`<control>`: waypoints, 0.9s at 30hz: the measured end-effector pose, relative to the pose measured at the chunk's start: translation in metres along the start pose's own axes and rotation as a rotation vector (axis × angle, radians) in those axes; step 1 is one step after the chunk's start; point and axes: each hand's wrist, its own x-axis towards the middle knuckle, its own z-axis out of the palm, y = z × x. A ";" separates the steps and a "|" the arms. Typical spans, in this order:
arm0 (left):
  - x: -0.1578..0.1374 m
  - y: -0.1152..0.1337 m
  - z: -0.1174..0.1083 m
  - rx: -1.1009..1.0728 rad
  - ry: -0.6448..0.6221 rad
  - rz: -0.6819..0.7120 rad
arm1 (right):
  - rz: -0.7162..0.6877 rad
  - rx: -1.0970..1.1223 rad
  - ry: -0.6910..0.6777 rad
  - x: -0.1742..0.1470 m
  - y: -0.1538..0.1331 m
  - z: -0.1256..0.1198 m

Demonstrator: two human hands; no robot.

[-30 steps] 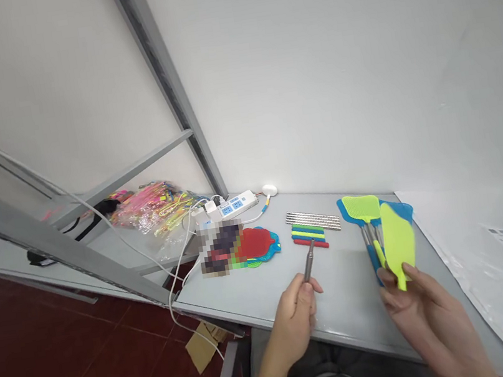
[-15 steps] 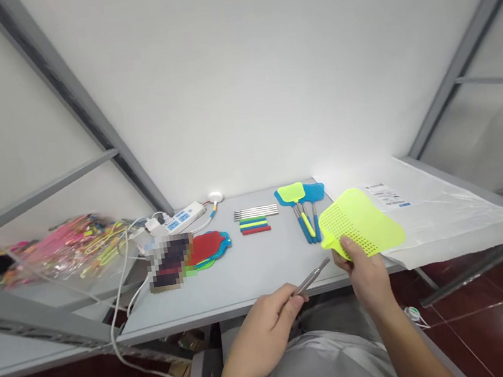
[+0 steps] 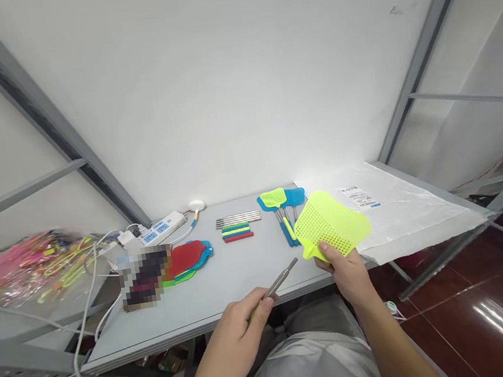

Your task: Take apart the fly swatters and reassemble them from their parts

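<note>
In my left hand (image 3: 238,335) is a slim metal telescopic rod (image 3: 281,278), its tip pointing up and to the right. The fingers wrap round the rod's lower end and hide most of it; a little greenish colour shows there. My right hand (image 3: 346,269) pinches a neon-yellow fly swatter head (image 3: 329,221) with a perforated face, thumb on top near the neck. The swatter's narrow neck faces the rod tip, a small gap apart. Just beyond lie several fly swatters (image 3: 287,221) with blue and yellow heads and handles.
Metal rods (image 3: 237,219) and coloured handle tubes (image 3: 238,231) lie mid-table. Left are red, blue and green swatter heads (image 3: 189,257), a blurred-out object (image 3: 149,276) and a power strip (image 3: 163,227) with cables. White plastic sheeting (image 3: 406,209) covers the right side; bagged colourful items (image 3: 31,265) sit far left.
The camera view has turned right, so the table appears further left. The swatter neck and rod tip have come nearly into line, close together. Both hands keep their holds.
</note>
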 end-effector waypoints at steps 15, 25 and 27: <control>-0.004 0.009 -0.003 0.001 -0.018 0.032 | 0.037 -0.104 -0.102 -0.006 -0.002 -0.003; -0.009 0.012 -0.001 0.040 -0.001 0.029 | 0.132 -0.139 -0.188 -0.012 0.000 -0.006; -0.009 0.011 0.001 0.055 -0.008 0.025 | 0.123 -0.157 -0.202 -0.014 -0.002 -0.003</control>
